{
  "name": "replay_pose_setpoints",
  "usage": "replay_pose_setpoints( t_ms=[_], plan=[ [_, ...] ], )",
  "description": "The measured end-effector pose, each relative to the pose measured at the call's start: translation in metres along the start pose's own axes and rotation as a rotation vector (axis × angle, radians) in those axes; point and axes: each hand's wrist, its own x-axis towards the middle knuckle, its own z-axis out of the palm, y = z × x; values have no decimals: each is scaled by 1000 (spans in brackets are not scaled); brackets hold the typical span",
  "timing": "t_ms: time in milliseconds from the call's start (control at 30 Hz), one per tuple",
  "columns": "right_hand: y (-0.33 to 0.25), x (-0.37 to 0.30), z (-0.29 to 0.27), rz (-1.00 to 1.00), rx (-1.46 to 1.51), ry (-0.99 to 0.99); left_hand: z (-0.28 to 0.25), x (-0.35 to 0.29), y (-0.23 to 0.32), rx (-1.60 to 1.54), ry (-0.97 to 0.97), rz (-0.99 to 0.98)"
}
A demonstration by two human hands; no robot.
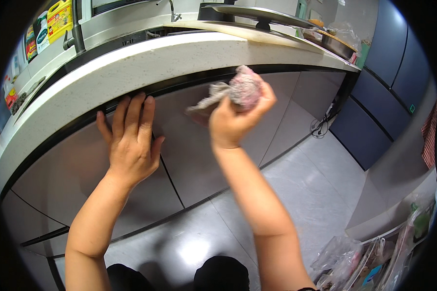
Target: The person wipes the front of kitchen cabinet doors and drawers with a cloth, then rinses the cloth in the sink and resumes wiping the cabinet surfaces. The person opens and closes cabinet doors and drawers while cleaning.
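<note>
My right hand (pixel 238 116) is closed around a crumpled pinkish-grey cleaning cloth (pixel 246 89), held up in front of the cabinet doors. A loose end of the cloth hangs out to the left of my fist. My left hand (pixel 132 138) lies with its fingers stretched out along the top of a glossy grey cabinet door (pixel 82 169), fingertips at the dark strip beneath the countertop. The white speckled countertop (pixel 145 60) runs above both hands.
A sink with a faucet (pixel 175 17) is set in the counter. Yellow (pixel 59 20) and white bottles stand at the left. A large round lid (pixel 262 15) and a metal pot (pixel 337 46) sit farther right. A dark blue refrigerator (pixel 374 111) and plastic bags (pixel 340 254) are at the right.
</note>
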Motion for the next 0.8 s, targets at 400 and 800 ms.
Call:
replay_pose_setpoints(
  t_ms=[400,800],
  plan=[
    [40,45,-33,-524,-496,-835,2,-3,-1,56,-17,23],
    [197,185,-156,358,-1028,188,5,-2,-3,61,-2,42]
  ],
)
